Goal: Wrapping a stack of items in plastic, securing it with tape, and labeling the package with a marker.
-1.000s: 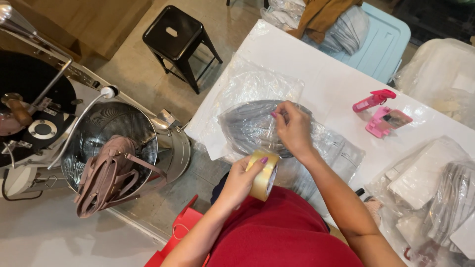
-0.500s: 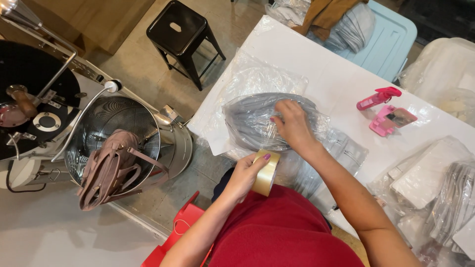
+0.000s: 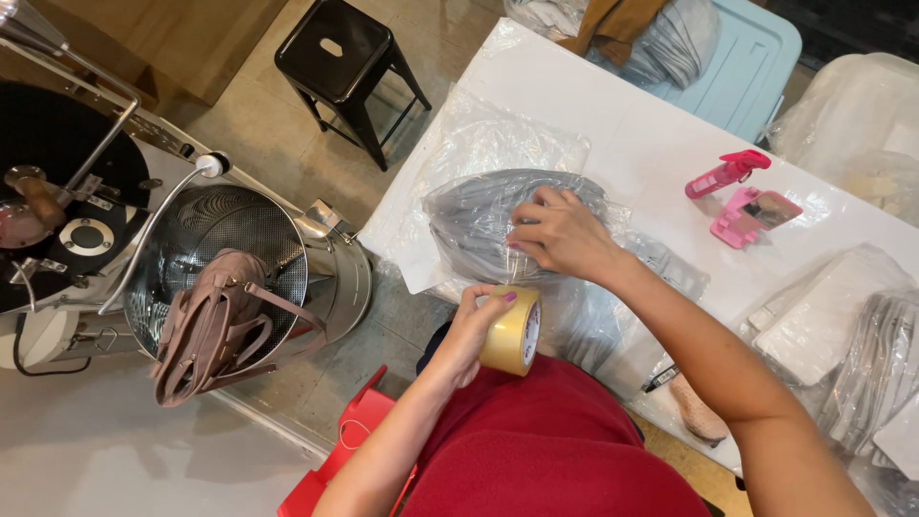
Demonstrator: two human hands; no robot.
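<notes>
Left of frame: pink handbag (image 3: 206,325) sat in a metal drum (image 3: 287,239), black stool (image 3: 347,48) above. Center: left hand (image 3: 474,325) clenched around a tape roll (image 3: 512,332) at the desk (image 3: 622,124) edge. Right hand (image 3: 560,230) pinched the bagged grey garment (image 3: 479,215) on the desk. Bag looked folded shut; no tape visible on it yet.

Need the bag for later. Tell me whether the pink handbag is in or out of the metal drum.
In. The pink handbag lies inside the metal drum, straps hanging over its rim.
</notes>
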